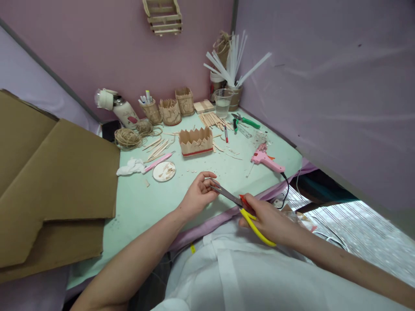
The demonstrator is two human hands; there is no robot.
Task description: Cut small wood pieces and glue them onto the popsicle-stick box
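My right hand (pixel 267 220) grips a pair of scissors (pixel 228 194) with yellow and red handles. Their long grey blades point left, and the tips reach the fingers of my left hand (pixel 198 195). That hand is curled with its fingertips together; whatever it pinches is too small or hidden to make out. Beyond both hands stands a small wooden box (pixel 196 142) with a jagged top edge and a red band along its base. To its left lies a round white dish (pixel 158 176) with small wood bits on it.
A pink glue gun (pixel 268 161) lies at the right with its cord over the edge. Green-handled pliers (pixel 249 122), wooden sticks (pixel 212 120), a water cup (pixel 222 108) and twine (pixel 127 139) sit farther back. Large cardboard (pixel 81 172) covers the left side.
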